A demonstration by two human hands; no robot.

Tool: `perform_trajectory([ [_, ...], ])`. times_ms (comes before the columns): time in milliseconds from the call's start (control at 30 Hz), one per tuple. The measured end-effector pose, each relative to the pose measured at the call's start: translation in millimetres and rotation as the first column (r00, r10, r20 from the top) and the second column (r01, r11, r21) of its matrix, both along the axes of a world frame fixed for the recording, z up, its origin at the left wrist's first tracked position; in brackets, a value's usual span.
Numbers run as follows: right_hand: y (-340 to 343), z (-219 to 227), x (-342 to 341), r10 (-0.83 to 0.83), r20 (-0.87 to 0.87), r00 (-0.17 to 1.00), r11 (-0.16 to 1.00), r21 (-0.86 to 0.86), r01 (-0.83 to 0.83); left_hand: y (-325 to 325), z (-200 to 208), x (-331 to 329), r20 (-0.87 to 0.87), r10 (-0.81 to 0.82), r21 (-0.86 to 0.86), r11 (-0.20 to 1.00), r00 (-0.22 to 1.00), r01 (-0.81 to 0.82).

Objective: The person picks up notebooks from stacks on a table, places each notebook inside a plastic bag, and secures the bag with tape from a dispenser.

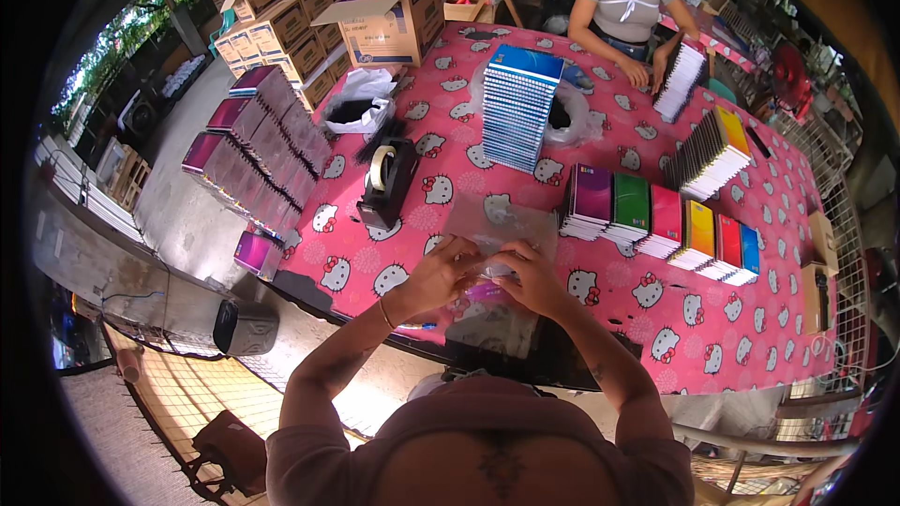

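My left hand (pixel 439 274) and my right hand (pixel 527 274) meet near the table's front edge, fingers bent and closed on a clear plastic bag (pixel 502 223). The film spreads flat beyond my fingers and droops toward me over the edge. Something purple shows through it just below my fingertips, partly hidden by the hands. Left of my hands stands a black tape dispenser (pixel 389 186) with a roll of tape. On the right, short stacks of spiral notebooks (pixel 630 201) in purple, green, pink, yellow, red and blue stand in a row.
A tall blue notebook stack (pixel 518 105) rises beyond my hands. Plastic-wrapped notebook packs (pixel 253 150) pile up at the left edge. An open carton (pixel 389 30) stands at the far left. Across the table, a person (pixel 630 14) handles a notebook stack (pixel 679 82).
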State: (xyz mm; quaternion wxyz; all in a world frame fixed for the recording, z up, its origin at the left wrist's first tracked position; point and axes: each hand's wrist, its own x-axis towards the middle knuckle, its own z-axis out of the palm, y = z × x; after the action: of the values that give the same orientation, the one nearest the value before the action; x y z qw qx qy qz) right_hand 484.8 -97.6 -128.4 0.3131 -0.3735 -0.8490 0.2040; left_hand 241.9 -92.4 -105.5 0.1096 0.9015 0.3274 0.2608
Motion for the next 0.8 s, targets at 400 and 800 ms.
perform_trajectory([
  [400, 11, 15, -21, -0.128, -0.017, 0.992, 0.972, -0.199, 0.122, 27, -13, 23, 0.126, 0.271, -0.281, 0.932, 0.954, -0.228],
  [800, 34, -26, 0, -0.188, -0.342, 0.921, 0.811, -0.583, -0.051, 93, -41, -57, 0.419, 0.540, -0.090, 0.824, 0.730, -0.559],
])
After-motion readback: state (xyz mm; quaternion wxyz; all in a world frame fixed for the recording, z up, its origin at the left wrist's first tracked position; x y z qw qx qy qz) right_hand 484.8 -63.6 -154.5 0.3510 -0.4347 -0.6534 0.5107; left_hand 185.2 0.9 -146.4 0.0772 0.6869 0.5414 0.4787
